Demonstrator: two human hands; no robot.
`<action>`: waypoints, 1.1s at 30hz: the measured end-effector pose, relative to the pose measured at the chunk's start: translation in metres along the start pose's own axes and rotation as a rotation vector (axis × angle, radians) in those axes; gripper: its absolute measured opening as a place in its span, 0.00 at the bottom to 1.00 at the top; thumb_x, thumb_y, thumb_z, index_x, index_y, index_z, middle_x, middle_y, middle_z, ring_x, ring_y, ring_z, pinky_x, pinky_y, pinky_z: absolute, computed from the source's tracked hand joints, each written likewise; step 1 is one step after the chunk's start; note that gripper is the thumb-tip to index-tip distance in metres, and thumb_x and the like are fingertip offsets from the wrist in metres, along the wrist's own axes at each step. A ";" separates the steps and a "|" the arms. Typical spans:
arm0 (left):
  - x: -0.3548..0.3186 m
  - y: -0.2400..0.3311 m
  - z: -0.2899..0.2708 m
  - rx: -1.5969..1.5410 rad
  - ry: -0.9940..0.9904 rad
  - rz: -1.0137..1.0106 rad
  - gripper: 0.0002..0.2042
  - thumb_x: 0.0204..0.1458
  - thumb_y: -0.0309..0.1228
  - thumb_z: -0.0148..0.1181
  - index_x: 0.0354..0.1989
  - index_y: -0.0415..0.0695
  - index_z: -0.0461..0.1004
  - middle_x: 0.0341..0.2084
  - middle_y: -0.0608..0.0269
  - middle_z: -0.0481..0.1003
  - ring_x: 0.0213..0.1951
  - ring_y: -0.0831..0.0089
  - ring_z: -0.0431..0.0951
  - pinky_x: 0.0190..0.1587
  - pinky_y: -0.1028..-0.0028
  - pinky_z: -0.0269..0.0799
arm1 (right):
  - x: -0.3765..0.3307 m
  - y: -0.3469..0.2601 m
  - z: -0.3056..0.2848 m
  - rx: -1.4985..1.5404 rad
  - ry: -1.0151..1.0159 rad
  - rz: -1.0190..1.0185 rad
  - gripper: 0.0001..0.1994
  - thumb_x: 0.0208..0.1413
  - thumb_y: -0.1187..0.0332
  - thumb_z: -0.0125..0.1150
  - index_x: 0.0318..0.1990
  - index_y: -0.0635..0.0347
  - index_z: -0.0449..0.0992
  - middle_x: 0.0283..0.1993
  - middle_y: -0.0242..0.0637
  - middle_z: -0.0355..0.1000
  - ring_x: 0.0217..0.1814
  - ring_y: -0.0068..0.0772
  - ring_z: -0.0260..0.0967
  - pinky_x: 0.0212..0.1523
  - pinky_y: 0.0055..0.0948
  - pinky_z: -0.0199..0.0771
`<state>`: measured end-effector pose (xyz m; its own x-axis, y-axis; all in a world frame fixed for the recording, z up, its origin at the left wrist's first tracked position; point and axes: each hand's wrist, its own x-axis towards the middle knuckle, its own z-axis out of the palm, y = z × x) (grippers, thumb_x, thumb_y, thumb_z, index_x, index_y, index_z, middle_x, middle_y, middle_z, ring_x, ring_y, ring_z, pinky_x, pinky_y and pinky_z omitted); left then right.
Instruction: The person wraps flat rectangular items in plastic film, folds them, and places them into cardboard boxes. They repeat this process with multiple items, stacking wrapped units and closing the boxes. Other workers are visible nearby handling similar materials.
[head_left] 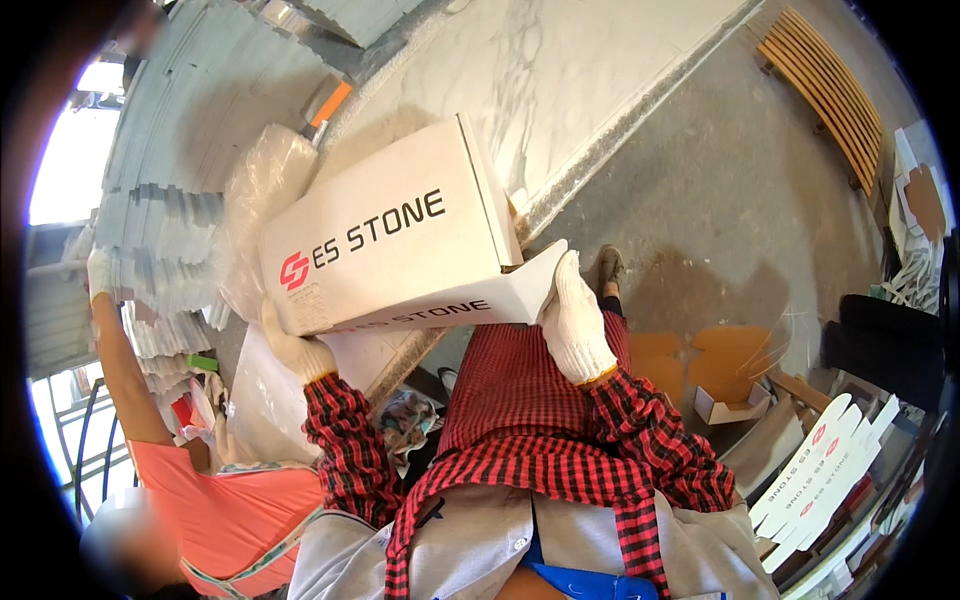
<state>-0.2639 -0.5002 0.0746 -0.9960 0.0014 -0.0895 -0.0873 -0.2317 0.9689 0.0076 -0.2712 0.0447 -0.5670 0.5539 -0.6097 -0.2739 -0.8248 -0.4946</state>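
While both gloved hands' fingers grip white box (395,235), co-worker's arm (120,360) left, flat cartons (815,470) right

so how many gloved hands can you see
3: left hand under the white box, right hand on its flap, a co-worker's hand raised far left. Others may be hidden.

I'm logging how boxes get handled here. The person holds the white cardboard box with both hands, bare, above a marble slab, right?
Not quite: the hands are not bare. In the head view the left hand and right hand both wear white knit gloves. The rest stands: both hold the white cardboard box, above the marble slab.
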 end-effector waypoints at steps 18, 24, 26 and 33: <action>0.007 -0.014 0.002 0.002 -0.063 0.000 0.31 0.72 0.48 0.38 0.72 0.36 0.65 0.65 0.50 0.73 0.64 0.54 0.74 0.68 0.56 0.68 | -0.032 0.017 0.019 0.223 0.020 0.451 0.22 0.72 0.40 0.53 0.57 0.44 0.76 0.47 0.22 0.76 0.43 0.21 0.68 0.32 0.24 0.61; 0.012 -0.012 -0.002 -0.030 -0.075 -0.023 0.29 0.73 0.46 0.39 0.70 0.36 0.66 0.63 0.51 0.74 0.62 0.56 0.76 0.65 0.57 0.71 | -0.030 0.025 0.016 0.264 -0.006 0.433 0.22 0.72 0.42 0.55 0.50 0.50 0.78 0.37 0.21 0.73 0.31 0.15 0.65 0.25 0.19 0.61; 0.010 -0.012 -0.002 -0.036 -0.077 -0.031 0.28 0.73 0.46 0.39 0.70 0.36 0.67 0.62 0.52 0.75 0.60 0.57 0.76 0.64 0.58 0.72 | -0.026 0.027 0.016 0.248 0.004 0.411 0.22 0.72 0.41 0.55 0.50 0.51 0.79 0.35 0.21 0.72 0.29 0.14 0.64 0.25 0.18 0.61; 0.006 -0.009 0.001 -0.023 -0.073 -0.031 0.27 0.73 0.46 0.40 0.70 0.39 0.67 0.62 0.53 0.75 0.61 0.58 0.76 0.64 0.58 0.72 | -0.012 0.020 0.005 0.135 -0.012 0.444 0.24 0.72 0.45 0.57 0.62 0.52 0.77 0.53 0.27 0.79 0.51 0.21 0.74 0.41 0.24 0.74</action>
<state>-0.2693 -0.4975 0.0651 -0.9917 0.0799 -0.1011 -0.1183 -0.2524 0.9604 0.0045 -0.2950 0.0453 -0.6611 0.1429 -0.7365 -0.1004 -0.9897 -0.1018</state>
